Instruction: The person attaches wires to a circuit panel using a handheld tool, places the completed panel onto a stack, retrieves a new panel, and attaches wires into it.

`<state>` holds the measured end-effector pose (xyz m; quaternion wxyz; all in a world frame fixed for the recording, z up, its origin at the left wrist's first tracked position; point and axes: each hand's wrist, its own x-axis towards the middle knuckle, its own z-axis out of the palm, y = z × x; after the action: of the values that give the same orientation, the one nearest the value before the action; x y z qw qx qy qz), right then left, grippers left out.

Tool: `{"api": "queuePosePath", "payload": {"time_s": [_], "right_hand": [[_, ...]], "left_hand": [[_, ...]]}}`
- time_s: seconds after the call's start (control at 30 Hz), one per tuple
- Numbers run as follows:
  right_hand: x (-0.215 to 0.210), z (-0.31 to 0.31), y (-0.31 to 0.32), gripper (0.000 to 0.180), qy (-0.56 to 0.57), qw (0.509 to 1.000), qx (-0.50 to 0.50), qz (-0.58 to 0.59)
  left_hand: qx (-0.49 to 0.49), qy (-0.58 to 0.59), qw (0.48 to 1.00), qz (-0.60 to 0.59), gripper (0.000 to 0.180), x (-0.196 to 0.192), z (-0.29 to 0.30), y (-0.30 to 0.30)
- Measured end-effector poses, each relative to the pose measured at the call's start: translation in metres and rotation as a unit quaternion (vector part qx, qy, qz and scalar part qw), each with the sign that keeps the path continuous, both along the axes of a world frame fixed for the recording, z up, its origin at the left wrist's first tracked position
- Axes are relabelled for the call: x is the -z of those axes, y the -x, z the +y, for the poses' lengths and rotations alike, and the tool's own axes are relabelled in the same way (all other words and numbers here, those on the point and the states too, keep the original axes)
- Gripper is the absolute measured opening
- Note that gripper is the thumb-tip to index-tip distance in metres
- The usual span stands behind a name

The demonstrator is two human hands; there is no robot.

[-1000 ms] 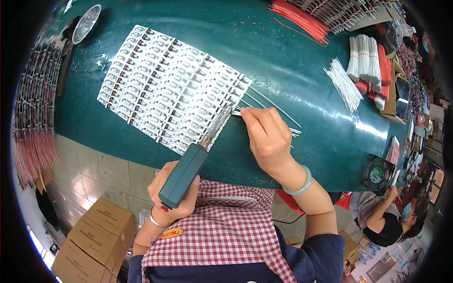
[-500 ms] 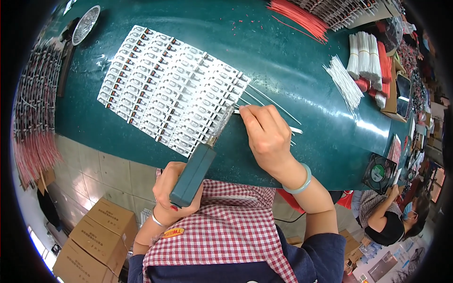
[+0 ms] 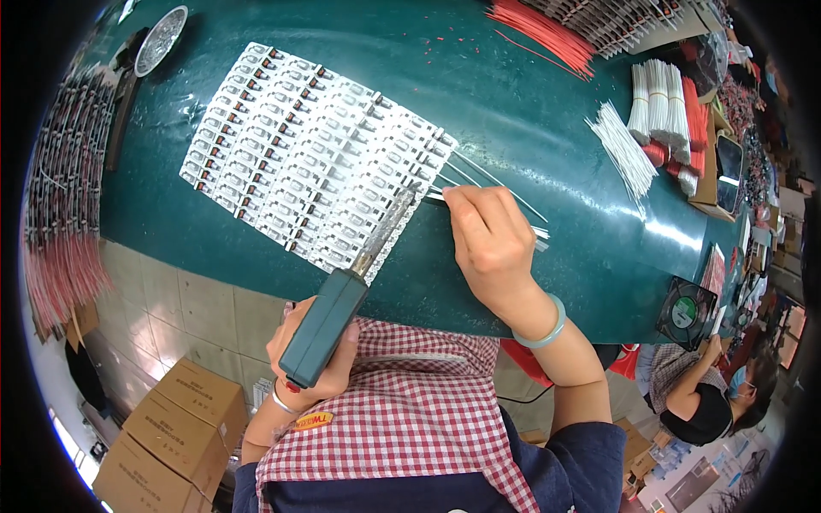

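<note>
My left hand (image 3: 315, 355) grips the dark green handle of a soldering iron (image 3: 332, 318). Its metal tip reaches up to the near right edge of a white panel of small circuit boards (image 3: 316, 150) lying on the green table (image 3: 530, 111). My right hand (image 3: 489, 241) rests on the table just right of the tip, fingers pinched on thin white wires (image 3: 496, 190) that lie against the panel's edge. The ends of the wires under my fingers are hidden.
Bundles of red wires (image 3: 543, 34) and white wires (image 3: 624, 150) lie at the far right. A metal dish (image 3: 161, 38) sits at the far left. A small fan (image 3: 684, 312) stands at the table's right end, beside another person (image 3: 701, 402). Cardboard boxes (image 3: 171, 427) sit on the floor.
The soldering iron has shifted slightly along the panel's edge, its handle swinging a little. My right hand stays on the white wires, barely moved.
</note>
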<state>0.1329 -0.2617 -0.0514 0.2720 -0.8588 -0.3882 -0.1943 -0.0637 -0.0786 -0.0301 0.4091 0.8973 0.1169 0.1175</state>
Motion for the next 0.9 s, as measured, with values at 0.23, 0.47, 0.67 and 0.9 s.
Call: {"api": "queuePosePath", "payload": {"time_s": [0.23, 0.47, 0.67, 0.9], "right_hand": [[0.008, -0.005, 0.012, 0.032, -0.011, 1.000, -0.021, 0.006], [0.002, 0.000, 0.013, 0.028, -0.007, 1.000, -0.022, 0.022], [0.001, 0.002, 0.013, 0.028, 0.004, 1.000, -0.021, 0.016], [0.004, 0.001, 0.012, 0.032, 0.021, 0.999, -0.031, -0.003]], "left_hand": [[0.032, -0.008, 0.999, -0.021, 0.021, -0.016, -0.002, -0.019], [0.032, 0.006, 0.999, -0.036, 0.025, -0.014, -0.003, -0.020], [0.039, 0.011, 0.998, -0.041, 0.027, -0.010, -0.004, -0.021], [0.030, 0.017, 0.999, -0.040, 0.026, -0.009, -0.004, -0.019]]}}
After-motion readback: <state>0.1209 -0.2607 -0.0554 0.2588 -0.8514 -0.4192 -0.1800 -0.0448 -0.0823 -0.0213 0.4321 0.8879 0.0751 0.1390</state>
